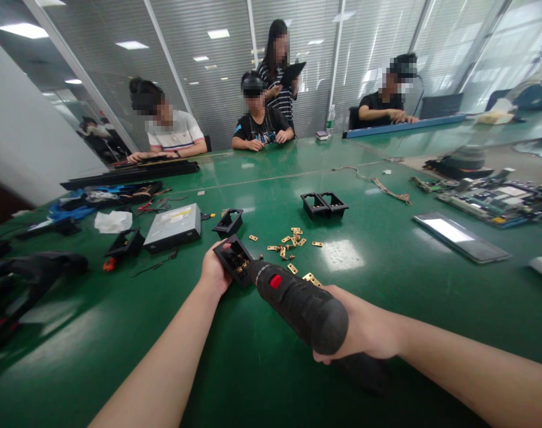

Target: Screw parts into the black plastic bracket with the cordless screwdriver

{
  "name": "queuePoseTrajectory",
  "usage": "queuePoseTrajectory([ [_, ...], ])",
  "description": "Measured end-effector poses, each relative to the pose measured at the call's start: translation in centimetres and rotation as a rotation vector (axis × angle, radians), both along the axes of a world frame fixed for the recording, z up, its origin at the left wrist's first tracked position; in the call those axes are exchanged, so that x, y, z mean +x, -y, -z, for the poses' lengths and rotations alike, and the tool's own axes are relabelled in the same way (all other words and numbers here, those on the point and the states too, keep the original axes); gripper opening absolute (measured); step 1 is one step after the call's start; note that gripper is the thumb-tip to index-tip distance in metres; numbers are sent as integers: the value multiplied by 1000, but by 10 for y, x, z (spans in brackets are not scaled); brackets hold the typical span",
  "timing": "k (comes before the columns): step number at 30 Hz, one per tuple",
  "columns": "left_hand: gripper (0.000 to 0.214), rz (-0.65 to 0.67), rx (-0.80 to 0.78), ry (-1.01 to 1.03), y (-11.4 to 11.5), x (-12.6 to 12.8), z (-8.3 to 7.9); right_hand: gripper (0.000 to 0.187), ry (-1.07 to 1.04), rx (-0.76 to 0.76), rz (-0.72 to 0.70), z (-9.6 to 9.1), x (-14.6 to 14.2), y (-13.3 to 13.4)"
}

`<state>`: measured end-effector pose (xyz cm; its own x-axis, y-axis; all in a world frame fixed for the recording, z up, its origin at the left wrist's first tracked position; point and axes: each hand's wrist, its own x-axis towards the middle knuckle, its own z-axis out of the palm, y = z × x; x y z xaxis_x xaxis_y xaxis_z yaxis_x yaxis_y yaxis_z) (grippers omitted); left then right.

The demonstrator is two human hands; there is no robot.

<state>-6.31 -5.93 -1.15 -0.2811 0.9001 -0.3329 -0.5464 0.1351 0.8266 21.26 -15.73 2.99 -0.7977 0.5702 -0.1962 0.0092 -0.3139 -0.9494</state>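
My left hand (216, 270) is closed around a black rectangular socket frame (228, 252), which is tilted and has brass pieces inside. In my right hand (357, 321) is a black power screwdriver (297, 300) with a red switch; its nose points left at the frame's right side. Whether its bit touches a screw is hidden. Just beyond the tool lie several small brass plates (293, 241) and screws. Another black frame (228, 222) stands behind the held one, and a double black frame (324, 205) sits further right.
A silver disc drive (175, 227) and another black frame (127, 242) lie to the left, near a dark headset strap (30, 285). On the right are a phone-like slab (460, 238), circuit boards (505, 193) and a cable (389, 190). Several people work across the green table (413, 368).
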Motion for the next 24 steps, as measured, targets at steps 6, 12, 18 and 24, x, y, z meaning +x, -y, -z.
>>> queuePoseTrajectory([
  [6, 13, 0, 4, -5, 1, 1, -2, 47, 37, 5, -20, 3, 2, 0],
  [12, 19, -42, -43, 40, 2, 5, -7, 39, 12, 7, -13, 1, 1, -1],
  [18, 17, -51, -48, 42, 2, 5, -8, 28, -1, 59, -27, -1, 1, -4],
  [24, 16, -16, -6, 8, 2, 4, -5, 31, 21, 48, -10, 0, -2, -3],
])
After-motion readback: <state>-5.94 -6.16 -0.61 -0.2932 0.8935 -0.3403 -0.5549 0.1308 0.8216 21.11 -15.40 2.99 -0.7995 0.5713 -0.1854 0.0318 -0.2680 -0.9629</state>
